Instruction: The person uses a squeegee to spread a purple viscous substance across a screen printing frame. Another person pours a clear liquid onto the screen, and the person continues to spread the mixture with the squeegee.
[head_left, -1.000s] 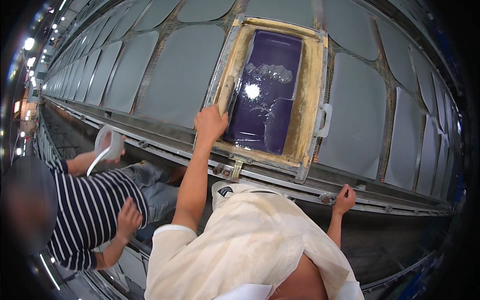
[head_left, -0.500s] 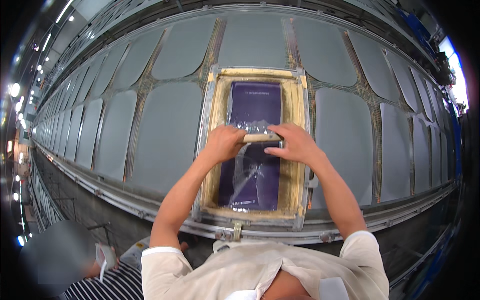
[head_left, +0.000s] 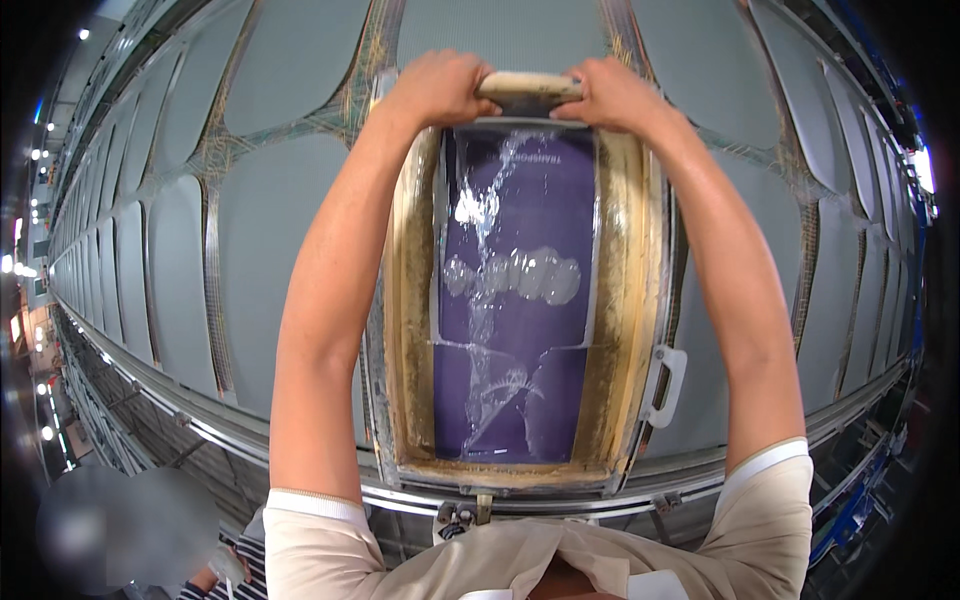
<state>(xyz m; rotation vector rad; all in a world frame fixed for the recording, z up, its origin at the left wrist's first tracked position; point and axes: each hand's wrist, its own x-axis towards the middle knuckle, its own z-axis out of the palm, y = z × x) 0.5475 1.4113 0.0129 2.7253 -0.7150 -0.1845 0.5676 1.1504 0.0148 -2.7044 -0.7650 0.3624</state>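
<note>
A squeegee (head_left: 530, 84) with a pale, wood-coloured handle lies crosswise, its length running from nine to three o'clock, gripped near both ends at the twelve o'clock end of a screen-printing frame (head_left: 622, 290). The frame's tan, stained inner border surrounds a long purple screen panel (head_left: 535, 215), with pale lettering near twelve o'clock. Clear, glossy gel (head_left: 545, 277) spreads over the panel: a bubbly row across its middle, a wet streak at its eleven o'clock side, and thin curved ridges toward six o'clock.
</note>
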